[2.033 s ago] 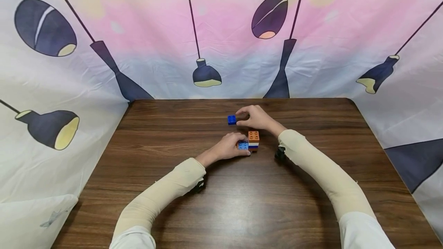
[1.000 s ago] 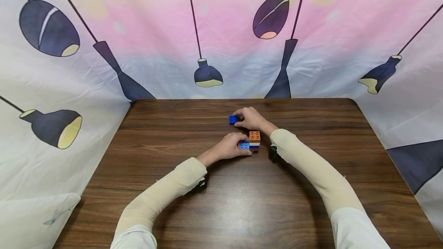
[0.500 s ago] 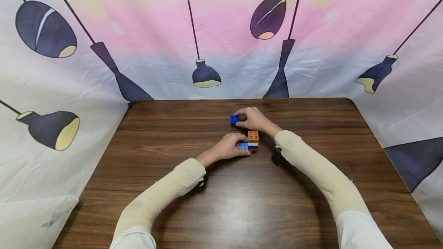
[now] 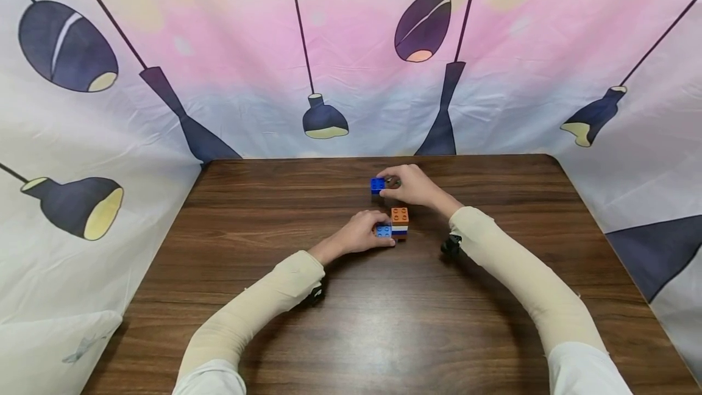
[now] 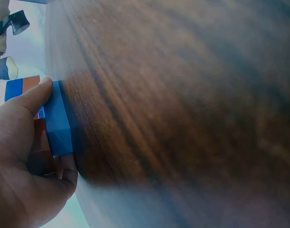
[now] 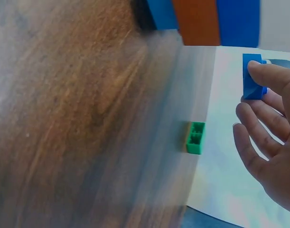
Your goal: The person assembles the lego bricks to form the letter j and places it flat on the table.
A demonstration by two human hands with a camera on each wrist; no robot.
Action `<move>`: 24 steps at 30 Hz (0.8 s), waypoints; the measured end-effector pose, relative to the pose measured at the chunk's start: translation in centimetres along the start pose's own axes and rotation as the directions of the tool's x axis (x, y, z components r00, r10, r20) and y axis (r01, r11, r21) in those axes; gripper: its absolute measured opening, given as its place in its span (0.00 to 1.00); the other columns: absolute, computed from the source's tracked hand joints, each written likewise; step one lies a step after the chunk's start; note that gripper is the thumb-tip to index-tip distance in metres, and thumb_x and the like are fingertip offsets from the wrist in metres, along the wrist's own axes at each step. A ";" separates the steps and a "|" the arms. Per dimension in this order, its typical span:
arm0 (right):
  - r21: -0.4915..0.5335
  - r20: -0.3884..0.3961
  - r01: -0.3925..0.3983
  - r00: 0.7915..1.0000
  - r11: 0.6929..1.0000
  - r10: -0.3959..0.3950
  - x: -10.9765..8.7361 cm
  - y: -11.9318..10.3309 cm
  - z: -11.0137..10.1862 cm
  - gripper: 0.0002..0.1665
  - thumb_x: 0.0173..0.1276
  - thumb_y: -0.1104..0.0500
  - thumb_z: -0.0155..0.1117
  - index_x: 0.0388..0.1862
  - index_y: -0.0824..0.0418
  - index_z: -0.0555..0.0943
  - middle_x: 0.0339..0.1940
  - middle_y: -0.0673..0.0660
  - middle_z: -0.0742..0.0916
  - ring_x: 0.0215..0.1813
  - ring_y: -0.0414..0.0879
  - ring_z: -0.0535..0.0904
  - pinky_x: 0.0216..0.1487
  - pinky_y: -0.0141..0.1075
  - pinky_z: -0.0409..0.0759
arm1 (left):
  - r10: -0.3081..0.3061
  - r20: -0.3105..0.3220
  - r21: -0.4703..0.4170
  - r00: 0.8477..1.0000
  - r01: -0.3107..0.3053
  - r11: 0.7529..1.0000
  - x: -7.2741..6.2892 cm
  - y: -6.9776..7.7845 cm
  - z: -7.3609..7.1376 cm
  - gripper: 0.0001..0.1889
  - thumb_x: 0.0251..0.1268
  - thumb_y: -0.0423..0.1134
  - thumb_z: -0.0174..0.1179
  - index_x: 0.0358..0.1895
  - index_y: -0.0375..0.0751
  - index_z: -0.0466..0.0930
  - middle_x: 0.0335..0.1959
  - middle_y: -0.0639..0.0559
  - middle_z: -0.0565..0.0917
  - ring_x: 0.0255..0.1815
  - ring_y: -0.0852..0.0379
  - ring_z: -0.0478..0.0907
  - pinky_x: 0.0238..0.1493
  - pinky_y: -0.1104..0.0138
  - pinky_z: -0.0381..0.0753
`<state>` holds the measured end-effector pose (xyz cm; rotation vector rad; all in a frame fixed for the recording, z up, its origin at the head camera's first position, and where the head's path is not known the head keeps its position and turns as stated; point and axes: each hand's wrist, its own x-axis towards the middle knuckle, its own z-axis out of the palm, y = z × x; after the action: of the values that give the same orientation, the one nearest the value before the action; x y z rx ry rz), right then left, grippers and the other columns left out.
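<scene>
My left hand [image 4: 362, 232] grips a light blue brick [image 4: 384, 231] and steadies the base of a stack [image 4: 400, 222] beside it. The stack is topped by an orange brick [image 4: 400, 214], with white, dark blue and brownish layers below. In the left wrist view, thumb and fingers lie round a blue brick [image 5: 58, 121] close to the table. Behind the stack, my right hand [image 4: 415, 186] pinches a dark blue brick [image 4: 377, 185] between thumb and finger. The right wrist view shows this blue brick [image 6: 252, 78] held above the table, its studs partly covered.
A green brick [image 6: 196, 137] stands on the table in the right wrist view, largely hidden behind the right hand in the head view. The brown wooden table [image 4: 378, 322] ends at a hanging cloth [image 4: 356, 47] printed with lamps.
My right hand has closed on the dark blue brick and lifted it, drawing it slightly to the right. The left hand has stayed at the light blue brick and stack.
</scene>
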<state>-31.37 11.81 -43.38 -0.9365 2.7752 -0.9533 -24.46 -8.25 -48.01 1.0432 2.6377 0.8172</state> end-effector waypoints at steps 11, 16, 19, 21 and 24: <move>0.020 -0.016 0.008 1.000 1.000 -0.008 -2.0 -1.0 -1.7 0.25 0.70 0.53 0.72 0.64 0.58 0.82 0.49 0.57 0.89 0.44 0.47 0.87 0.46 0.44 0.85 | 0.010 -0.012 0.011 1.000 -0.010 1.000 0.0 0.0 0.0 0.22 0.67 0.51 0.70 0.57 0.41 0.83 0.49 0.50 0.86 0.43 0.58 0.79 0.49 0.60 0.77; 0.020 -0.033 0.012 0.999 1.000 -0.011 -2.9 -1.4 -2.4 0.26 0.70 0.52 0.72 0.64 0.58 0.82 0.47 0.58 0.89 0.43 0.47 0.87 0.45 0.44 0.85 | 0.011 -0.011 0.004 1.000 -0.011 1.000 -0.1 0.1 0.0 0.21 0.67 0.50 0.70 0.56 0.41 0.83 0.46 0.51 0.85 0.40 0.60 0.77 0.44 0.63 0.76; 0.032 -0.042 0.018 0.999 0.999 -0.017 -3.5 -1.6 -2.7 0.26 0.70 0.52 0.72 0.64 0.58 0.82 0.48 0.59 0.89 0.44 0.48 0.87 0.46 0.46 0.84 | 0.017 -0.013 -0.005 1.000 -0.017 1.000 -0.1 0.0 0.0 0.21 0.66 0.50 0.70 0.55 0.41 0.84 0.44 0.52 0.85 0.38 0.60 0.76 0.42 0.64 0.76; 0.039 -0.045 0.020 0.999 0.999 -0.019 -3.9 -1.8 -2.9 0.26 0.70 0.52 0.72 0.65 0.58 0.82 0.48 0.60 0.89 0.44 0.49 0.86 0.46 0.46 0.84 | 0.018 -0.015 -0.007 1.000 -0.018 1.000 0.0 0.0 0.0 0.21 0.66 0.50 0.70 0.55 0.41 0.84 0.44 0.52 0.85 0.37 0.60 0.76 0.41 0.64 0.75; 0.039 -0.050 0.022 0.999 0.999 -0.020 -4.4 -1.9 -3.1 0.26 0.71 0.51 0.71 0.65 0.58 0.82 0.48 0.60 0.89 0.44 0.49 0.86 0.46 0.46 0.84 | 0.018 -0.014 -0.009 1.000 -0.019 1.000 0.1 -0.1 0.0 0.21 0.66 0.50 0.70 0.55 0.41 0.84 0.43 0.53 0.85 0.37 0.61 0.76 0.41 0.64 0.75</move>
<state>-27.54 14.75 -40.33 -0.9514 2.7809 -1.0449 -24.54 -8.25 -48.09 1.0650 2.6366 0.8428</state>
